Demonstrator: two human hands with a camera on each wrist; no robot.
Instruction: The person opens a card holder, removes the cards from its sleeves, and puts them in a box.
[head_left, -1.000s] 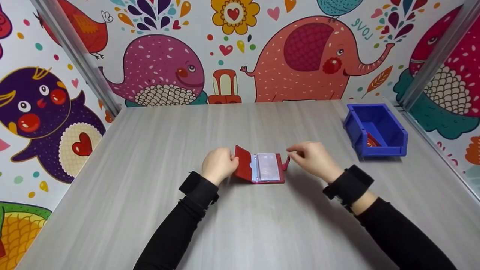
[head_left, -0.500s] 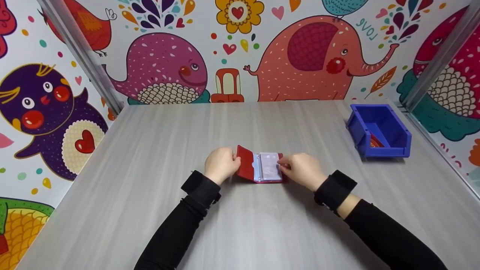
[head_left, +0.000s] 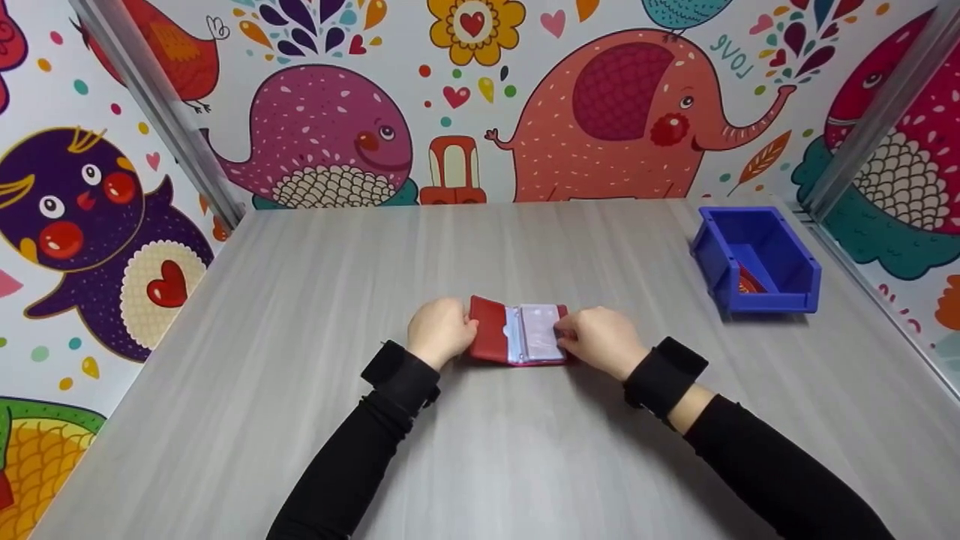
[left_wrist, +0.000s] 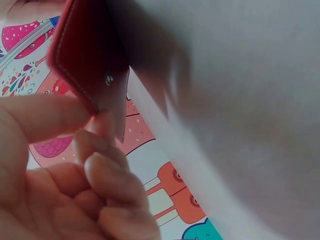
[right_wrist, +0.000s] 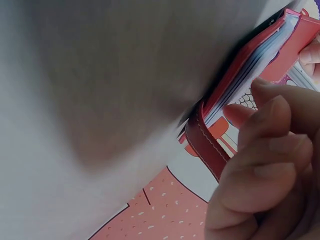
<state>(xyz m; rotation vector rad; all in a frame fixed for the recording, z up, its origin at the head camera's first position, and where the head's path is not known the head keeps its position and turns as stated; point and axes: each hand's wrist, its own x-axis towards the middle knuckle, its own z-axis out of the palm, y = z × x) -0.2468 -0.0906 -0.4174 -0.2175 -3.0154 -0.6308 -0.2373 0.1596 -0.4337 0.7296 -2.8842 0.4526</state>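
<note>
A small red card holder (head_left: 489,339) with clear plastic sleeves (head_left: 539,330) lies opened out on the table. My left hand (head_left: 441,330) pinches the edge of its left cover between thumb and forefinger, holding that cover tilted up; the left wrist view shows a metal snap (left_wrist: 109,78) on the cover's outer side. At the sleeves' right edge is my right hand (head_left: 604,339), fingers curled. Its thumb and forefinger tips reach the sheet edge with a gap between them in the right wrist view; I cannot tell whether they grip a sheet. A red strap (right_wrist: 207,145) sticks out below.
A blue open-front bin (head_left: 769,302) stands at the back right of the table (head_left: 337,465), with a red item (head_left: 748,281) inside. Walls printed with cartoon animals (head_left: 600,127) close off the back and both sides.
My right hand has moved left from beside the strap to the sleeves' right edge, where it stays. The left cover has tipped lower, with my left hand still pinching it.
</note>
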